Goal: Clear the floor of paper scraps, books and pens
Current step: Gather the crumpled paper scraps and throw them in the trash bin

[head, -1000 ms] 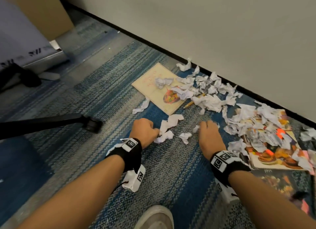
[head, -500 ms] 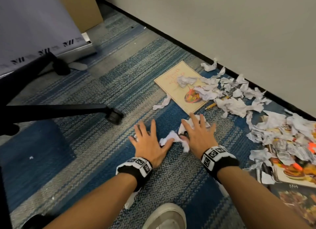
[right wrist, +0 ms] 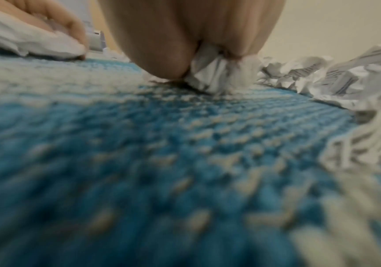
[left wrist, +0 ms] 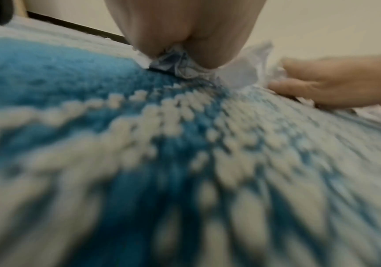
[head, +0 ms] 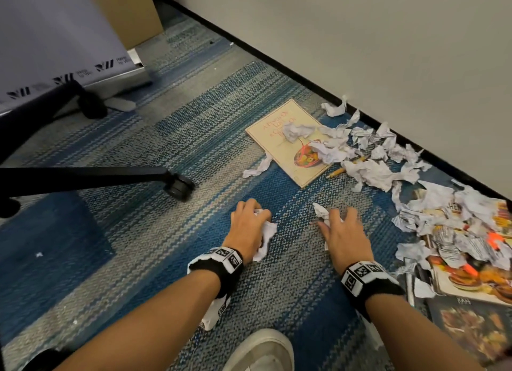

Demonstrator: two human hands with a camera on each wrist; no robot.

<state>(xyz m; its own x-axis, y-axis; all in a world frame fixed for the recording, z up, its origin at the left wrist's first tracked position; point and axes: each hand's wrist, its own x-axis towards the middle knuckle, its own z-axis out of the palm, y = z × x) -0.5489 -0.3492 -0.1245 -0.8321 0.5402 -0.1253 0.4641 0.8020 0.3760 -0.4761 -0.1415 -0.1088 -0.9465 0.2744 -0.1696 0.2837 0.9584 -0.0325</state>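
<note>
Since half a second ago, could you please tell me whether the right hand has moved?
Yes. The right hand has drawn back from the cream book's near corner, rightward, clutching a paper scrap.

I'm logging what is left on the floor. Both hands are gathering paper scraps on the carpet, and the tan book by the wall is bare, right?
Not bare. In the head view, scraps lie on the tan book. Both hands, left and right, do gather paper on the carpet.
</note>
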